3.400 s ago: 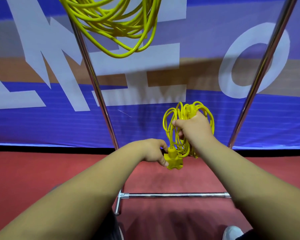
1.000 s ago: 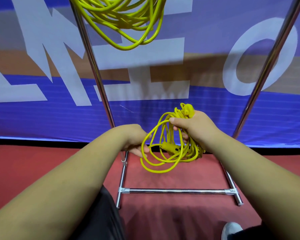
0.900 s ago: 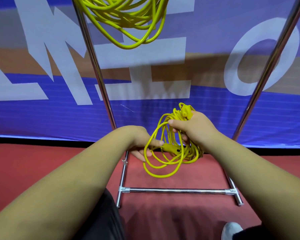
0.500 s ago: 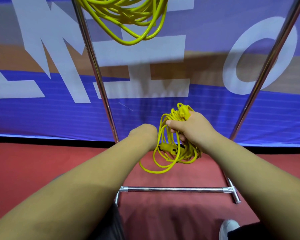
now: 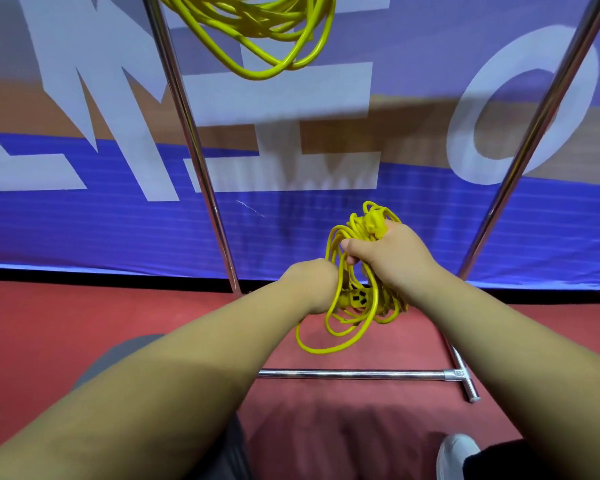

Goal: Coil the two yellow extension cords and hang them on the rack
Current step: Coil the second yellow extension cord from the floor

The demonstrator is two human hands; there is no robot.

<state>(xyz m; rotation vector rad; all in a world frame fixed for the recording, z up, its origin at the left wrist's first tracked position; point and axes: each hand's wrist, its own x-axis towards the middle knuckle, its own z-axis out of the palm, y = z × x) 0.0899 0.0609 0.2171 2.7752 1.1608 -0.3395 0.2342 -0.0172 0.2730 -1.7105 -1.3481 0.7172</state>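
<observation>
Fingers of the right hand clamp the second cord, loosely coiled; the left hand's are hidden. First cord already hangs on the rack; this one remains unhung.

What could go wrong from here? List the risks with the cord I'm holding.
1. The held cord is bunched unevenly in the right hand, and one loose loop sags below the rest. It could slip free and undo the coil.
2. The socket end sits among the strands beside the left hand. It may snag when lifted to the rack, or tangle with the hung cord.
</observation>
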